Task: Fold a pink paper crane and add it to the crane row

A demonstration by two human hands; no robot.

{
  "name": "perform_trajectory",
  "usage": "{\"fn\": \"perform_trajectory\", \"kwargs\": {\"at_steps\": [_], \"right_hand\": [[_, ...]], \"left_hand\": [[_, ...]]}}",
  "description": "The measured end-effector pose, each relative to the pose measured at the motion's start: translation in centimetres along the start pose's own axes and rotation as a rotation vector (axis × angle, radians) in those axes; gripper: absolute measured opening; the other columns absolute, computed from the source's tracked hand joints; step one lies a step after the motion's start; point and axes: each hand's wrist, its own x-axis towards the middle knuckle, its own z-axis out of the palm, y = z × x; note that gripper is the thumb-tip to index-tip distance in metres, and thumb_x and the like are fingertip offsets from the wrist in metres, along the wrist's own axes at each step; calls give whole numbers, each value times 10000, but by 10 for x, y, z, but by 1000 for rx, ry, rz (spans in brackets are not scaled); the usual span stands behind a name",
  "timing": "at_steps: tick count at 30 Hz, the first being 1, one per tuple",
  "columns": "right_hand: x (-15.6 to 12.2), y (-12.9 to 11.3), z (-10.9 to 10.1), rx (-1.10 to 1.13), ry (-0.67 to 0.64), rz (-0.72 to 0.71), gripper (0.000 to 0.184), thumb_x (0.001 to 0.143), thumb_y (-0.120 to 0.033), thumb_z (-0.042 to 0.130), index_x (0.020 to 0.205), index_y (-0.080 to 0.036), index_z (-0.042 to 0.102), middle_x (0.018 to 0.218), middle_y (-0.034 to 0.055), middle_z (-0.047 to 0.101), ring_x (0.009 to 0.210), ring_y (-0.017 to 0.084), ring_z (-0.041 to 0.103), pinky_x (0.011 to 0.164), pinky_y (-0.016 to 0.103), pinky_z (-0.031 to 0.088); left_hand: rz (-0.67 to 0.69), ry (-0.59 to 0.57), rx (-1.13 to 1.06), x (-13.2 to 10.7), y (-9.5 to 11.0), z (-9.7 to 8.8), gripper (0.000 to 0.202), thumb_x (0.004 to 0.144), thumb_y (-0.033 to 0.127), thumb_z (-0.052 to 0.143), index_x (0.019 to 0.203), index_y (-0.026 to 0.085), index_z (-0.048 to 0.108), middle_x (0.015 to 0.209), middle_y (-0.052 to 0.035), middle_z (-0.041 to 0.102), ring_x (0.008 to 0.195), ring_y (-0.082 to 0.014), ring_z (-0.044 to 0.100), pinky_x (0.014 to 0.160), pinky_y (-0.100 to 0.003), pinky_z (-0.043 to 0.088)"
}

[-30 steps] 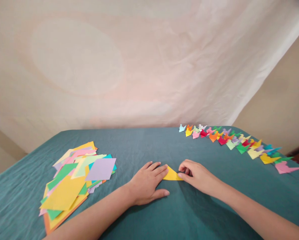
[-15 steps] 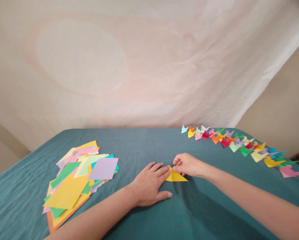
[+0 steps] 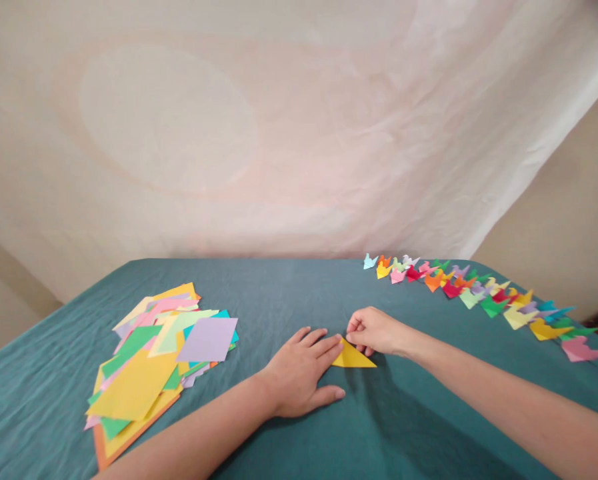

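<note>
A yellow paper folded into a triangle (image 3: 355,357) lies flat on the teal tablecloth (image 3: 289,293) in front of me. My left hand (image 3: 303,371) rests flat with fingers stretched out, its fingertips pressing the triangle's left part. My right hand (image 3: 375,331) is curled, with fingers pinched at the triangle's top corner.
A loose pile of coloured paper squares (image 3: 153,353) lies at the left. A row of several small folded paper cranes (image 3: 479,288) runs along the far right of the table. A pale cloth backdrop (image 3: 279,133) hangs behind.
My right hand moved from the triangle's right end to its top corner and stayed there. My left hand kept pressing the paper.
</note>
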Motion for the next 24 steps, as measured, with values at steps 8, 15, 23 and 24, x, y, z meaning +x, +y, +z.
{"fn": "perform_trajectory", "kwargs": {"at_steps": [8, 15, 23, 24], "right_hand": [[14, 9, -2, 3, -38, -27, 21, 631, -111, 625, 641, -130, 621, 472, -30, 558, 439, 61, 471, 402, 140, 341], [12, 8, -1, 13, -71, 13, 58, 620, -143, 626, 677, -134, 625, 442, -55, 510, 405, 49, 419, 379, 139, 299], [13, 6, 1, -63, -102, -1, 148, 685, -236, 573, 589, -134, 624, 404, -30, 513, 346, 61, 409, 331, 161, 239], [14, 8, 2, -76, -93, -28, 164, 696, -247, 570, 595, -132, 628, 419, -24, 527, 361, 64, 424, 344, 163, 255]], "left_hand": [[4, 9, 12, -1, 0, 1, 649, 872, 608, 268, 1393, 222, 254, 1442, -35, 296, 1292, -269, 290, 1068, -435, 192], [-2, 14, -6, -2, 0, 0, 648, 870, 602, 289, 1402, 237, 233, 1439, -30, 304, 1293, -270, 289, 1067, -440, 198], [-19, 6, -33, -2, 0, -1, 661, 864, 603, 304, 1409, 240, 212, 1443, -27, 296, 1295, -271, 290, 1073, -449, 197], [-20, 7, -30, -2, 0, -1, 660, 866, 599, 305, 1409, 235, 213, 1445, -27, 292, 1298, -268, 286, 1075, -441, 199]]}}
